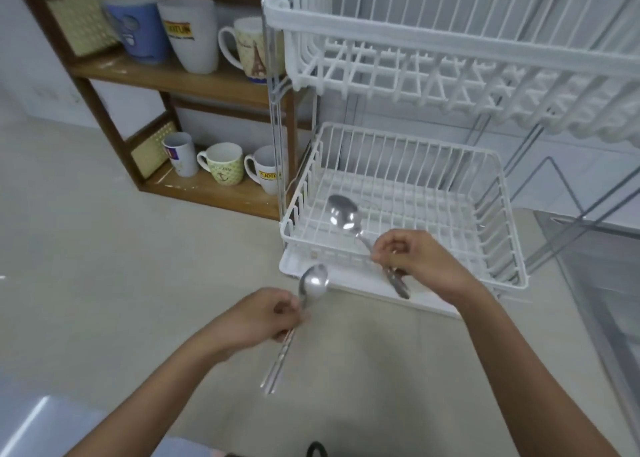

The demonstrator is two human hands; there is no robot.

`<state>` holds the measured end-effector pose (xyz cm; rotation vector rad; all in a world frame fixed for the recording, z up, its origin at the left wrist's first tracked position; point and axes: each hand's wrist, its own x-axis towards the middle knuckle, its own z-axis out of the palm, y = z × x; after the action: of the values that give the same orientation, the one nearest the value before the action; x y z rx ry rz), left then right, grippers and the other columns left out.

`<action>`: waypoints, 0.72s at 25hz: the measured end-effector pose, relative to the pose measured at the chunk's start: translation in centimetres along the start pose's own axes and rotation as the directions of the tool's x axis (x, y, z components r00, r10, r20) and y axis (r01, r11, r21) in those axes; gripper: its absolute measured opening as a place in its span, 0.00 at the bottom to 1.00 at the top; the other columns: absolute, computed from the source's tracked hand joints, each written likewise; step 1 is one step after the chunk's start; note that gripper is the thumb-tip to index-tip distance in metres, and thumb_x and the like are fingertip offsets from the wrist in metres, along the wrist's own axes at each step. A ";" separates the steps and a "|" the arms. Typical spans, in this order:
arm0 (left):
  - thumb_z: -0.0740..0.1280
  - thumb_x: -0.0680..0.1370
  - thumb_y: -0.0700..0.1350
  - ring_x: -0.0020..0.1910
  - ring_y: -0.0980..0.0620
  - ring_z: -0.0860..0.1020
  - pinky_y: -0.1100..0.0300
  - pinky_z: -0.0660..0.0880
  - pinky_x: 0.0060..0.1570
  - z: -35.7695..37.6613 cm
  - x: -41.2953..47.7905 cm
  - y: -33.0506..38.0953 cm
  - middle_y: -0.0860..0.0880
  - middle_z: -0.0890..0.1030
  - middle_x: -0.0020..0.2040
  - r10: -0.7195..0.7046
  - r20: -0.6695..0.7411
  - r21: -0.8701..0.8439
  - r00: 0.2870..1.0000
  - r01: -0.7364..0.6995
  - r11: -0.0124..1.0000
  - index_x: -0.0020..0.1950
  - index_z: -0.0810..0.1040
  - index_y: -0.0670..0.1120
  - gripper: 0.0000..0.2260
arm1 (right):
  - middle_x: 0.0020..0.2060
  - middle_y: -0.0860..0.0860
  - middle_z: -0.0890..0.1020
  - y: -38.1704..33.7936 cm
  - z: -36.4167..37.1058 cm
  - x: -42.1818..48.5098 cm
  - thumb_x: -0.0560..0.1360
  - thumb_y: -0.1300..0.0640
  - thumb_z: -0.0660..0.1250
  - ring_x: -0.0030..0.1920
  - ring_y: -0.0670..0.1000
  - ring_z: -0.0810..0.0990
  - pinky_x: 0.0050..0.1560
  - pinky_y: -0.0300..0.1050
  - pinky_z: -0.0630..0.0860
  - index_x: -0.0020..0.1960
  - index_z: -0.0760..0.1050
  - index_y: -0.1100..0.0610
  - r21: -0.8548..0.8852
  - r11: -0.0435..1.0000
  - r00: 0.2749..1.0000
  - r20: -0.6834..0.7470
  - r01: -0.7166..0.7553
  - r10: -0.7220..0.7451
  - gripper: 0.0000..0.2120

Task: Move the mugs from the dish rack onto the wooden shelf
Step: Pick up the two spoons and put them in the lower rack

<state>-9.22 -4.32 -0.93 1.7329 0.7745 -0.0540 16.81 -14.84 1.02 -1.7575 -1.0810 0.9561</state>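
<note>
The wooden shelf (pixel 194 79) stands at the back left. Its upper board carries a blue mug (pixel 138 27), a tall white mug (pixel 192 32) and an Eiffel-tower mug (pixel 247 50). The lower board carries a small white mug (pixel 181 159), a green patterned mug (pixel 223 164) and a white logo mug (pixel 265 169). The white two-tier dish rack (pixel 509 235) on the right holds no mug. My left hand (pixel 263 318) grips a steel spoon (pixel 311 283) over the counter. My right hand (pixel 415 259) grips a second spoon (pixel 343 214), its bowl over the lower basket.
A white drip tray (pixel 349 288) lies under the rack on the pale counter (pixel 104 266). Woven panels (pixel 81 20) close the shelf's left side. A metal sink edge (pixel 595 283) runs along the right. A pale object (pixel 41 425) shows at the bottom left.
</note>
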 end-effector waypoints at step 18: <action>0.69 0.76 0.35 0.40 0.46 0.80 0.52 0.81 0.51 0.7 22.4 8.3 0.39 0.79 0.45 -0.215 -0.349 -0.217 0.912 0.145 0.965 0.36 0.75 0.39 0.08 | 0.38 0.55 0.85 5.4 -3.1 11.4 0.69 0.61 0.73 0.43 0.56 0.84 0.49 0.55 0.82 0.37 0.80 0.56 -0.082 0.960 0.903 -0.370 -0.266 0.219 0.03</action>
<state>12.80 4.63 -3.51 1.5043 1.1800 0.2216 24.98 -6.56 -4.83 -2.1131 -0.7123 0.6799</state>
